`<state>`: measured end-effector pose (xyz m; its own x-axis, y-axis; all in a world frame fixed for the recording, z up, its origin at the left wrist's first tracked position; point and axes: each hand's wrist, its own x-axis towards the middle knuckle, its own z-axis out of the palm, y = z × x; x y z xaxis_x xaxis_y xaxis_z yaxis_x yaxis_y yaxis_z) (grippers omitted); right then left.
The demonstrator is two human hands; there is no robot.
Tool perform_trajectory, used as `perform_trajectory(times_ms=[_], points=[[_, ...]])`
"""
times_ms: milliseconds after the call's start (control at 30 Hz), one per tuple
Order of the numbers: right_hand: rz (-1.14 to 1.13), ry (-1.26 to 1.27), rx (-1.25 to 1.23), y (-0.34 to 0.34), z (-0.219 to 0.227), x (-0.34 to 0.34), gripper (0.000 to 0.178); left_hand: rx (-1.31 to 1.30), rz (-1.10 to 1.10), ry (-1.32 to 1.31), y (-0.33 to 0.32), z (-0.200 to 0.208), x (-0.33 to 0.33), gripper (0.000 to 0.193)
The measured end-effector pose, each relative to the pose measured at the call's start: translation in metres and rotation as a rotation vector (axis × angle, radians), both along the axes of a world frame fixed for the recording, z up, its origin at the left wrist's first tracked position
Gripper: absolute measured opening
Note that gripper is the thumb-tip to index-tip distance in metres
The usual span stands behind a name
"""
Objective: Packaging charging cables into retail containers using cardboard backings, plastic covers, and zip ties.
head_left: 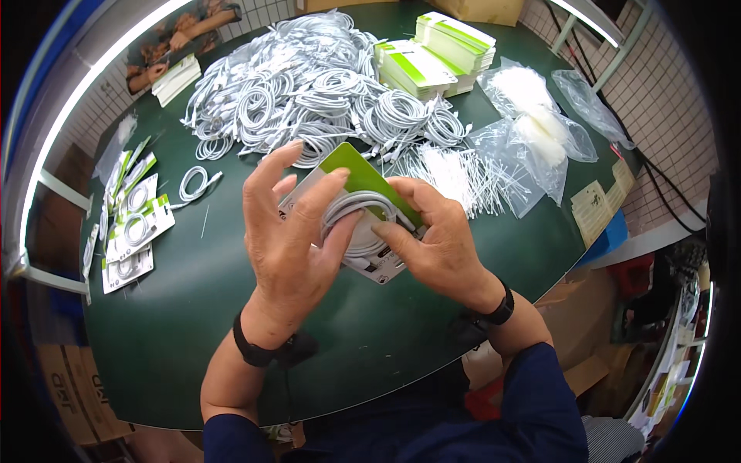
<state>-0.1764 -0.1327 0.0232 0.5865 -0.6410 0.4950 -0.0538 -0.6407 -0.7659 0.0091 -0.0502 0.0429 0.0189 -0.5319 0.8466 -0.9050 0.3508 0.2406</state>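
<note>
In front of me a green and white packaging card [356, 163] is held up at a tilt above the table. A coiled white cable [359, 199] lies against the card's face. My left hand [284, 243] has its thumb on the coil and its index fingertip at the card's upper left, with the other fingers raised. Along the card's right side my right hand [444, 243] grips card and coil, thumb in front and fingers at the edge. Part of the coil is hidden by my thumbs. Beyond my hands rises a big heap of coiled white cables [285, 85].
White ties [455, 177] lie loose right of the heap, beside clear plastic bags [532, 139]. Stacks of green and white cards [432, 58] stand behind. At left are carded cables [131, 231] and a single coil [197, 184]. Another person's hands [181, 38] show at far left.
</note>
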Motion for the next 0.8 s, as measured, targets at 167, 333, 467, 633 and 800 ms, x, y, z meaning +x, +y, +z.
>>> perform_trajectory(times_ms=[167,333,467,633,800], points=[[-0.019,-0.108,0.191,0.002,-0.013,0.001,0.045,0.071,-0.095,0.322,-0.006,-0.029,-0.005,0.048],[-0.02,-0.057,0.095,0.004,-0.014,0.002,0.047,0.136,-0.114,0.403,-0.008,-0.039,-0.005,0.041],[-0.013,-0.022,0.031,0.005,-0.011,0.004,0.051,0.102,-0.1,0.347,-0.008,-0.045,-0.001,0.037],[0.012,-0.081,0.136,0.008,-0.022,0.008,0.052,0.051,-0.089,0.277,-0.011,-0.049,0.003,0.035],[-0.016,-0.244,0.213,0.011,-0.026,0.016,0.049,0.022,-0.095,0.274,-0.013,-0.054,0.002,0.031]])
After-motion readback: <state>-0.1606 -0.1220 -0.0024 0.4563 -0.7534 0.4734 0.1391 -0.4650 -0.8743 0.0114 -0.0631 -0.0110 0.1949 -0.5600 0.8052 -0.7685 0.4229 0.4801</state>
